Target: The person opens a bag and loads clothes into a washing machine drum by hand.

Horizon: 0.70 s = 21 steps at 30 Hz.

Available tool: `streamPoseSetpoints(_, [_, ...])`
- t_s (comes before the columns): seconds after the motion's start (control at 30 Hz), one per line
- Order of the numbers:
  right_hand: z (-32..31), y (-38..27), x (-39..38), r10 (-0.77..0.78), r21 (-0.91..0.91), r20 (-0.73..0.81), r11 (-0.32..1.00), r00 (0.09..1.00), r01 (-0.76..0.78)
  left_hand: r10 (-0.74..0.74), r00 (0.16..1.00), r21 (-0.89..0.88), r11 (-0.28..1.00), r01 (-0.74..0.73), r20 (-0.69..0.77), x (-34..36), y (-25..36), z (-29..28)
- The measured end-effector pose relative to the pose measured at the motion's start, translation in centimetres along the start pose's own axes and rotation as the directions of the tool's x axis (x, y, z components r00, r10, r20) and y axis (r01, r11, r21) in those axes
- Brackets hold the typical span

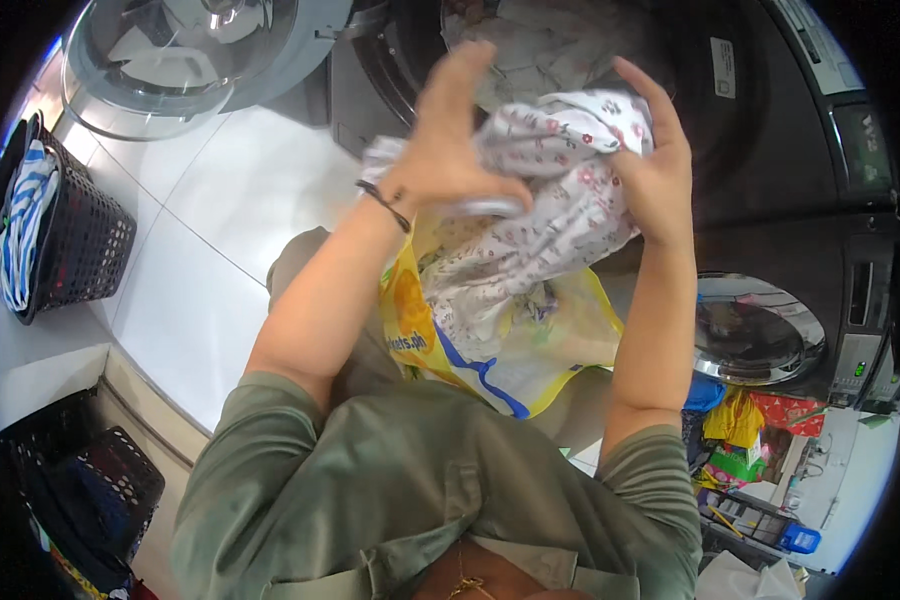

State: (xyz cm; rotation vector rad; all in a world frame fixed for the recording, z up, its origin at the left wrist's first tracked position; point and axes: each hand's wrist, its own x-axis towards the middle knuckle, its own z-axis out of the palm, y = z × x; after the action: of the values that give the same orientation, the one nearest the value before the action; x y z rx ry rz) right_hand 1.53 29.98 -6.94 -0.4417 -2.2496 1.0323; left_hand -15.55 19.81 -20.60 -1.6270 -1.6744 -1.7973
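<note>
A white cloth with small pink and grey flowers (570, 205) hangs bunched in front of me, its lower end inside a yellow and white plastic bag (406, 300) at my lap. My right hand (658, 165) grips the cloth's upper right side, the forefinger stretched upward. To its left, my left hand (450, 150) is blurred by motion, thumb and fingers spread beside the cloth. Behind both hands is the round opening of a dark front-loading machine (705, 150), with pale laundry (560, 45) inside. Whether the cloth has another piece bundled in it is hidden.
The machine's round glass door (300, 60) stands swung out at the upper left. A black laundry basket (95, 225) with a striped cloth sits on the white tiled floor (200, 260). Another round door (755, 330) and colourful packages (735, 420) are at the right.
</note>
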Motion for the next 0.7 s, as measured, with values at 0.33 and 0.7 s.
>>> streamPoseSetpoints(0.33, [-2.0, -0.1, -1.4, -0.35, -0.379, -0.581, 0.915, 0.735, 0.135, -0.697, 0.711, -0.444, 0.668, 0.598, -0.092, 0.6, 0.8, 4.6])
streamPoseSetpoints(0.7, [10.7, 12.3, -7.2, 0.221, 0.069, -0.063, 0.974, 0.973, -0.217, -0.86, 0.348, -0.824, -0.136, 0.55, 0.374, -2.5, 1.4, 2.9])
